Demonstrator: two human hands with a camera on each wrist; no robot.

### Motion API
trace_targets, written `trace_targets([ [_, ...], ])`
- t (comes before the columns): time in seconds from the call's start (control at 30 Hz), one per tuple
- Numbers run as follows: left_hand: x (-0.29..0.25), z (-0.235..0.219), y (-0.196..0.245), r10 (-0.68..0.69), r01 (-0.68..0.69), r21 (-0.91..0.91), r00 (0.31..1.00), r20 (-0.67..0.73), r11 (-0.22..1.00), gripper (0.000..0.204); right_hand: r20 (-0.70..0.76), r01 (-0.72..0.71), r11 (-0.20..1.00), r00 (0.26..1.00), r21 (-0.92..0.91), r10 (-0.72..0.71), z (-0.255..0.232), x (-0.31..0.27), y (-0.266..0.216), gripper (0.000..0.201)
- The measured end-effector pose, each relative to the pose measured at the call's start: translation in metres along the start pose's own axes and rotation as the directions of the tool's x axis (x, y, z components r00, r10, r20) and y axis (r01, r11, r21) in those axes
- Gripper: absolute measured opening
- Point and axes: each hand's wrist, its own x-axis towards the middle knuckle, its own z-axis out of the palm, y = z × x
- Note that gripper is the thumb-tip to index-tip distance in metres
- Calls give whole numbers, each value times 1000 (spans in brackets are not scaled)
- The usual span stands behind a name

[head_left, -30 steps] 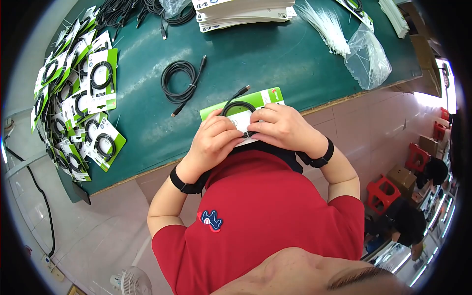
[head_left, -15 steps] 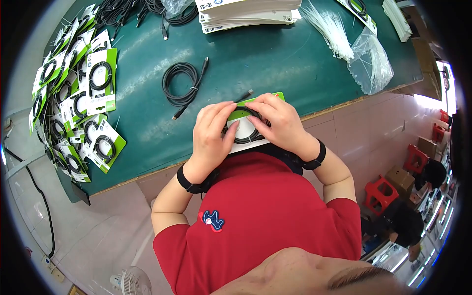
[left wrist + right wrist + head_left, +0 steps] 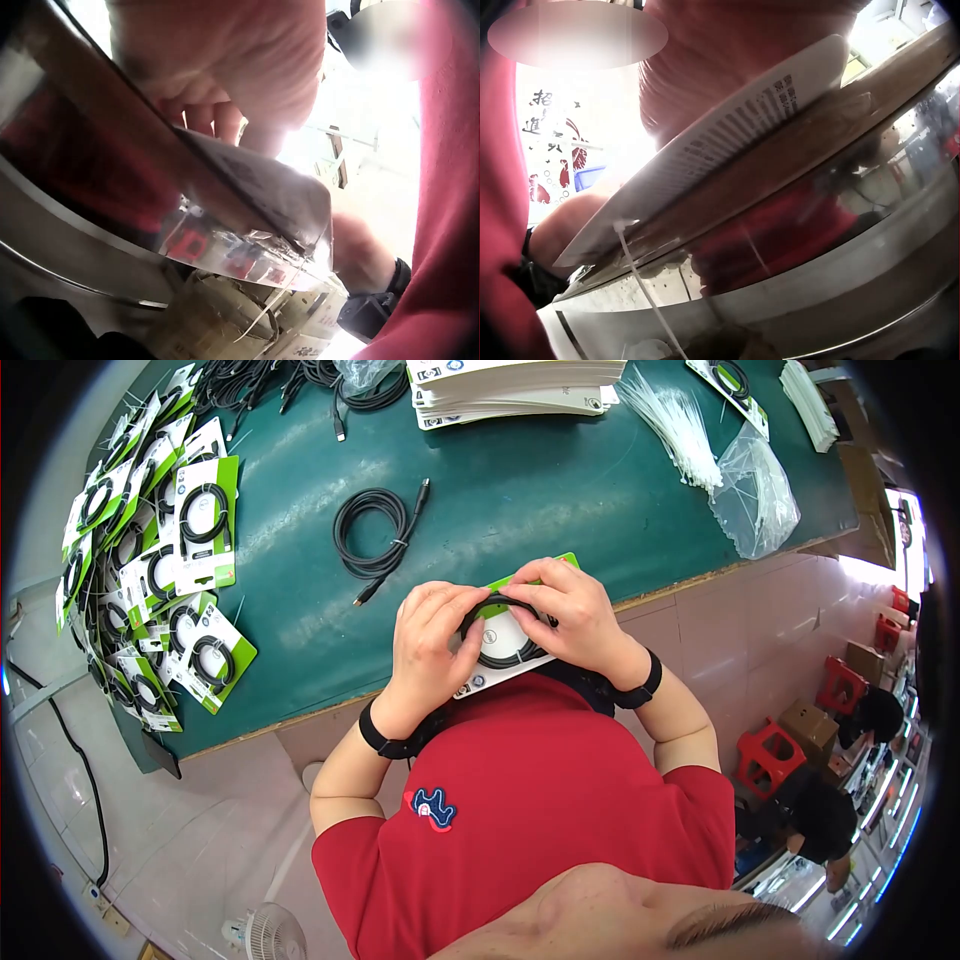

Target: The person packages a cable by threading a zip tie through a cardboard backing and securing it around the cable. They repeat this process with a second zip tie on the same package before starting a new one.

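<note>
A black coiled cable (image 3: 517, 660) lies on a white and green cardboard card (image 3: 478, 682) at the table's front edge, close to the red shirt. My left hand (image 3: 430, 635) grips the coil's upper left, thumb inside the ring. From the other side my right hand (image 3: 575, 622) pinches the coil's top, its thumb also over the ring. Fingers hide much of the coil's upper part. In the right wrist view the card's printed underside (image 3: 735, 142) shows above the table edge, and a white zip tie tail (image 3: 641, 281) hangs from it.
Another black coiled cable (image 3: 370, 535) rests on the green table (image 3: 290, 630). Carded cables (image 3: 205, 525) are piled at left. Along the back are loose black cables (image 3: 240, 385), a stack of cards (image 3: 515, 395), white zip ties (image 3: 670, 430) and a clear plastic bag (image 3: 755, 495).
Both hands have shifted from the coil's lower part up to its top. The card has tilted, and the plug end that stuck out above it is now out of sight.
</note>
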Motion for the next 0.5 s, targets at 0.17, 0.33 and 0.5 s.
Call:
trace_targets([
  [0.17,2,-9,16,-96,85,159,994,62,984,37,15,5,1000,1000,21,-5,-1,-3,-1,25],
  [0.33,7,-18,18,-203,177,139,959,198,974,35,10,39,999,999,31,-39,-2,-7,-3,27],
  [0.5,10,-22,22,-266,271,13,933,245,963,34,-18,174,984,984,-26,-175,-6,-8,-5,31],
])
